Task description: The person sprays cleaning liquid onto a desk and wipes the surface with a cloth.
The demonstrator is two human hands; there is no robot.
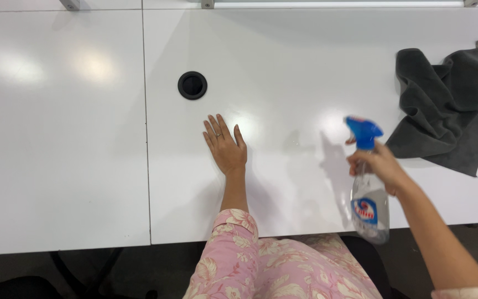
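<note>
Right now the left hand [225, 145] lies flat and open on the white desk [283, 66], palm down, fingers together and pointing away from the person, with a ring on one finger. It holds nothing. A pink floral sleeve [229, 235] covers the forearm behind it, up to a little below the wrist.

The right hand [376, 164] is closed around the neck of a spray bottle [369, 205], held up above the desk's near edge. The bottle has a clear body with a label of blue, red and white, and a blue trigger head [363, 131] whose nozzle points left, towards the middle of the desk. The bottle tilts slightly, its base hanging past the desk's front edge. Whether a finger is pressing the trigger cannot be told from this view.

Well apart from the left hand, a dark grey cloth [449, 105] lies crumpled on the desk near its right end, just beyond the bottle's head. A round black cable grommet [192, 85] sits in the desk surface, a little beyond the left hand's fingertips. A narrow seam [145, 127] runs from front to back between this desk and the white one next to it on the left
</note>
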